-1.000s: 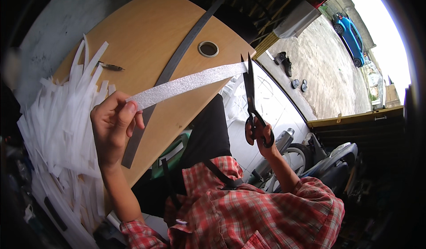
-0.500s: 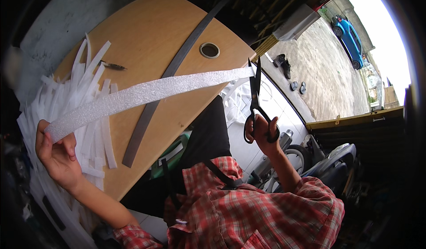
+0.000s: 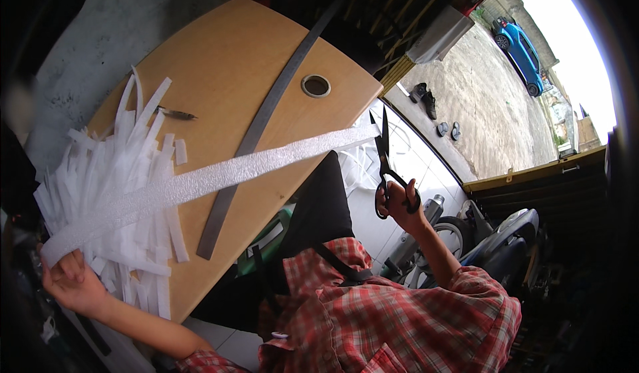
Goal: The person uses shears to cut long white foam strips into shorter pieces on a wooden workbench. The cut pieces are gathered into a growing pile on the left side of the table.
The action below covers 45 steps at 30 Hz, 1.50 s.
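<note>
A long white foam strip [image 3: 219, 173] stretches slantwise over the table. One end is gripped by my left hand [image 3: 76, 283], fingers closed on it at the lower left. At its far right end, the strip meets the parted blades of black scissors [image 3: 384, 143]; whether the foam lies between them is hard to see. My right hand [image 3: 401, 202] has its fingers through the scissor handles, beyond the table's right edge. A loose pile of cut white foam strips [image 3: 123, 206] covers the table's left side, beneath the held strip.
On the wooden table [image 3: 219, 53] are a dark flat bar [image 3: 266, 117], a round cable hole [image 3: 315, 86] and a small knife or pen [image 3: 176, 113]. More white strips [image 3: 363, 167] lie on the tiled floor. A motorbike [image 3: 492, 240] stands at the right, and shoes [image 3: 424, 99] near the doorway.
My left hand has moved left and down with its end of the strip. The strip's right end sits lower, still by the scissors, whose blades stay apart. The view has shifted slightly.
</note>
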### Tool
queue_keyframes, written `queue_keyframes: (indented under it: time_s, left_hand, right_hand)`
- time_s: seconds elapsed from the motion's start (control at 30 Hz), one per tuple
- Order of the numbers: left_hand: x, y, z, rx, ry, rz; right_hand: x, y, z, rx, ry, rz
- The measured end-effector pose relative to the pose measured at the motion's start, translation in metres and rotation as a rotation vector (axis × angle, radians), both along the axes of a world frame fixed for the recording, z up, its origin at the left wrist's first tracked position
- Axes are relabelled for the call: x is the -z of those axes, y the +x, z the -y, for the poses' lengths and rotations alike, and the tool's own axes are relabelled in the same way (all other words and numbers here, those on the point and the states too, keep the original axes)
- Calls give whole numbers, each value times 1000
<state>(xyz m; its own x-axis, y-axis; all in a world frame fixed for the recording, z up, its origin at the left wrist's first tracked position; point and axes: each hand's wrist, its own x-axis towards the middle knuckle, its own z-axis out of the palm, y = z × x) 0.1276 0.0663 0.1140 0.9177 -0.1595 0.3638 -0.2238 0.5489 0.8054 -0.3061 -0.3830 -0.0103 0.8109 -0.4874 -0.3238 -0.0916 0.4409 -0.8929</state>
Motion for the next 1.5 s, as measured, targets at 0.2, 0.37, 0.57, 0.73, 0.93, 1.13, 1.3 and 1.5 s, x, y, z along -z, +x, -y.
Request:
queue_keyframes:
  time_s: [0.2, 0.37, 0.57, 0.73, 0.93, 1.13, 1.3, 1.5]
  left_hand:
    - [8, -32, 44, -104, 104, -78]
    - [27, -62, 92, 64, 188, -190]
    - [50, -91, 166, 96, 300, -360]
    - [39, -91, 210, 125, 321, -290]
    - [61, -94, 185, 70, 380, -378]
    - [77, -110, 143, -80, 436, -529]
    - [84, -128, 131, -52, 588, -476]
    - [100, -130, 135, -49, 838, -276]
  right_hand:
    - [4, -4, 49, 77, -106, -160]
    - [-77, 43, 156, 62, -524, -114]
    - [-194, 213, 303, 19, -856, -68]
    - [-287, 304, 273, 62, -1212, 255]
    - [-276, 322, 251, -5, -1352, 275]
    - [-178, 292, 316, -319, -936, -253]
    - [-135, 251, 305, -490, -595, -492]
    - [-101, 188, 302, -585, -461, -509]
